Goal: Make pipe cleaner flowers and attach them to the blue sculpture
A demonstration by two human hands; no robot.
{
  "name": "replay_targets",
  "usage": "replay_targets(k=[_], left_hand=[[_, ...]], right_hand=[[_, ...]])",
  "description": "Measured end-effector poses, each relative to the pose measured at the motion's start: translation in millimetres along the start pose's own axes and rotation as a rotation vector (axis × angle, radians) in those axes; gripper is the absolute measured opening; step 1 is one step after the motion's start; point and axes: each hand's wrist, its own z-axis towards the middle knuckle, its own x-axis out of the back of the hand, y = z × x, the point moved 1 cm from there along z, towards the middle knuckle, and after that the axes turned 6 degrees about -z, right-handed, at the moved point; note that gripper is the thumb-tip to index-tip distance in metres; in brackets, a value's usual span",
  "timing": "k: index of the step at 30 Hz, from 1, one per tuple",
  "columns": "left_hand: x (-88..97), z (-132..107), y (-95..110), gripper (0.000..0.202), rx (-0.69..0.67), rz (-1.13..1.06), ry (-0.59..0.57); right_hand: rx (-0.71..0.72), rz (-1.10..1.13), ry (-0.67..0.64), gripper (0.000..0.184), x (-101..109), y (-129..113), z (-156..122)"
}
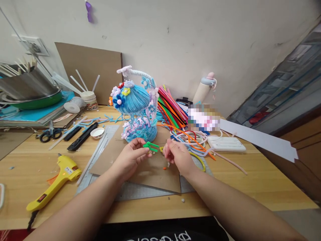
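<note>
My left hand (132, 155) pinches a bent green pipe cleaner (150, 146), its two short ends pointing right. A short way off, the fingers of my right hand (177, 155) are closed around a yellow pipe cleaner (200, 160). A small yellow end shows left of these fingers, and a longer stretch curves out behind the hand. Both hands are above a cardboard sheet (160, 179). Just behind them stands a fuzzy lamp-shaped craft piece (134, 100) with a blue shade, an arched white stem and several small flowers.
To the left lie a yellow glue gun (56, 182), scissors (50, 133), a black utility knife (82, 136) and a small white cup (97, 133). Bundled pipe cleaners (170, 107), a white power strip (227, 144) and a bottle (204, 88) are at the right and back.
</note>
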Motion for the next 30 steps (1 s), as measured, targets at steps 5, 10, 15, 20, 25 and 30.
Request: replay_targets(k=[5,10,15,20,25,30], left_hand=[[-1.6,-0.2,-3.8,0.026,-0.024,0.065,-0.083],[-1.6,0.0,-7.4,0.027,-0.014,0.199,-0.101],[-0.7,-0.2,-9.5,0.022,0.035,0.259,-0.114],[0.0,0.5,-11.3,0.024,0.063,0.367,-0.118],[-0.4,0.4,-10.3,0.024,0.076,0.414,-0.047],[-3.1,-0.3,-7.9,0.02,0.034,0.453,-0.025]], right_hand=[[0.071,-0.183,-0.179,0.028,-11.6,5.3,-7.8],[0.064,-0.209,-0.173,0.029,-15.0,8.7,-9.9],[0.089,-0.245,-0.15,0.032,-11.7,4.8,-9.3],[0.14,-0.308,-0.149,0.034,-10.5,5.5,-7.8],[0.042,-0.208,-0.166,0.033,-9.5,7.7,-4.2],[-0.109,-0.068,-0.107,0.028,-8.8,3.3,-2.2]])
